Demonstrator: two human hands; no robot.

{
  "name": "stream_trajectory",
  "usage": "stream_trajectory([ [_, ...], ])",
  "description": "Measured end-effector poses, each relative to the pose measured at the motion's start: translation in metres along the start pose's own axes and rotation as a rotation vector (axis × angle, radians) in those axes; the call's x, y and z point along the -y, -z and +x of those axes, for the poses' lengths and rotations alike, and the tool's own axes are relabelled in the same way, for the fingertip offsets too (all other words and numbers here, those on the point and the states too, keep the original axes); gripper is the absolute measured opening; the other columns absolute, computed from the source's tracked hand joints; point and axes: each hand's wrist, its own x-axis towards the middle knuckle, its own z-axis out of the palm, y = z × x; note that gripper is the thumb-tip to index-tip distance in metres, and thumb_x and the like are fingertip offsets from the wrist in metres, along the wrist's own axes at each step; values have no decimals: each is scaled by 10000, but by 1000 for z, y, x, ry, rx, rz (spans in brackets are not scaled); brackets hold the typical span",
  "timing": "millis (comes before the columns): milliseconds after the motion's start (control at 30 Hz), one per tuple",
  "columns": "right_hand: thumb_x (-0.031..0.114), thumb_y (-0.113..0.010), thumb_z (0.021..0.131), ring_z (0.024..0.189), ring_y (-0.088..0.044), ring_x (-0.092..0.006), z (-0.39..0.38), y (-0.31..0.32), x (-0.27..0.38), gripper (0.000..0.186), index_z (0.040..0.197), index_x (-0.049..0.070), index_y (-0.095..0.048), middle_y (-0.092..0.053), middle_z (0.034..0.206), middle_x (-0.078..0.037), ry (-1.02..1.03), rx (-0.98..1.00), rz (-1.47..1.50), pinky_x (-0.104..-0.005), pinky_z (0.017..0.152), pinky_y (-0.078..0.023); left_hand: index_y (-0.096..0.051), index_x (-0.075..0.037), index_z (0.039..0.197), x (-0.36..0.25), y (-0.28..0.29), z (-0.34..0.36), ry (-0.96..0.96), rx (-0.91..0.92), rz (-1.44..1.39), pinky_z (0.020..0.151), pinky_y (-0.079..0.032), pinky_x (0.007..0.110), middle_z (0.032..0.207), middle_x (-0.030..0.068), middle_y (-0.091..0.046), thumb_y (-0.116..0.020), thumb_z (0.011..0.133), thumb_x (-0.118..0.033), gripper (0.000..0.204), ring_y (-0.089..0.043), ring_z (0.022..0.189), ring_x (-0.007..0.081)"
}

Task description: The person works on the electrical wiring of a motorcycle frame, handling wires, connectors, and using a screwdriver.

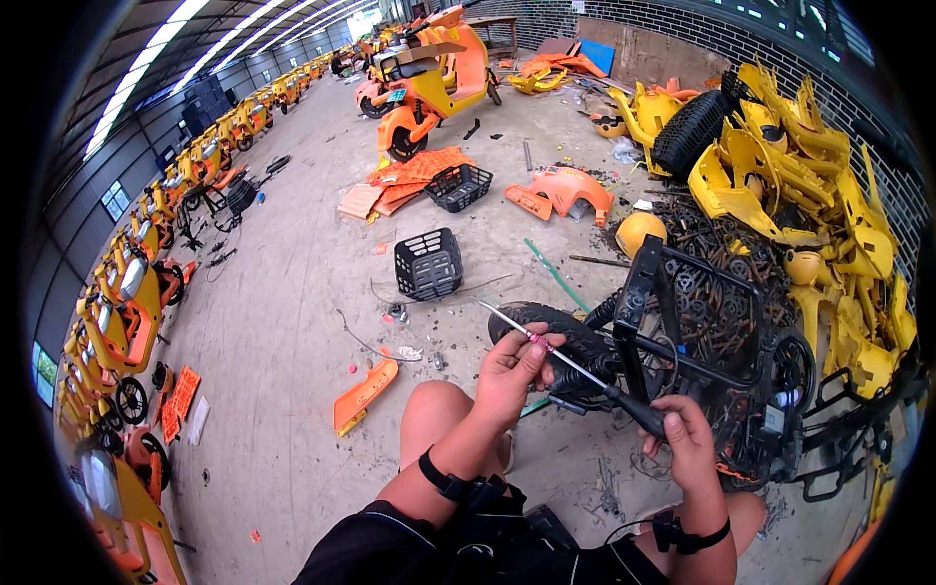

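A long screwdriver (587, 373) with a black handle and a small pink piece on its steel shaft lies slanted across my view, tip up and left. My left hand (517, 366) pinches the shaft around the pink piece. My right hand (680, 434) grips the black handle. Behind the screwdriver is a stripped black scooter frame (702, 366) with a tyre (512, 331) and a coiled shock spring (606, 310). Part of the tyre is hidden by my left hand.
Two black crates (427, 261) (458, 185) and orange panels (363, 395) (556, 195) lie on the concrete floor (273, 409). Yellow body parts (731, 195) are heaped at the right over rusty metal pieces. Scooters (127, 331) line the left wall; others (434, 93) stand at the back.
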Motion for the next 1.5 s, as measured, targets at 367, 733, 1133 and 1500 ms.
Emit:
stream_trajectory([
  [367, 78, -714, 828, 949, -583, -179, 6, -7, -3, 372, 1139, -3, -528, -520, 1128, -95, 290, -12, -340, -294, 815, -505, -544, -37, 1092, 8, 5, 2, -18, 14, 70, 569, -437, 203, 1005, 99, -681, -601, 945, -158, 199, -571, 645, 90],
  [733, 109, -714, 839, 922, -559, -138, -1, -5, -1, 352, 1133, 6, -550, -570, 1005, -48, -52, -1, -223, -264, 824, -454, -548, -44, 1082, 5, 4, -1, -1, 19, 61, 570, -461, 207, 980, 102, -677, -620, 933, -163, 204, -570, 638, 93],
  [1133, 109, -679, 869, 845, -586, -151, -1, -13, 2, 299, 1118, 2, -553, -579, 975, -71, 75, 4, -271, -273, 767, -478, -559, -18, 1081, 11, 6, 0, -12, -12, 49, 606, -493, 247, 942, 127, -669, -616, 929, -131, 197, -588, 668, 132],
  [1500, 240, -606, 938, 696, -569, -115, 1, 2, -1, 282, 1110, 26, -540, -628, 878, -78, -173, 45, 103, -237, 624, -467, -527, 18, 1182, 8, 6, 1, 29, 87, -26, 717, -529, 289, 1037, 154, -664, -596, 926, -59, 275, -628, 791, 157],
])
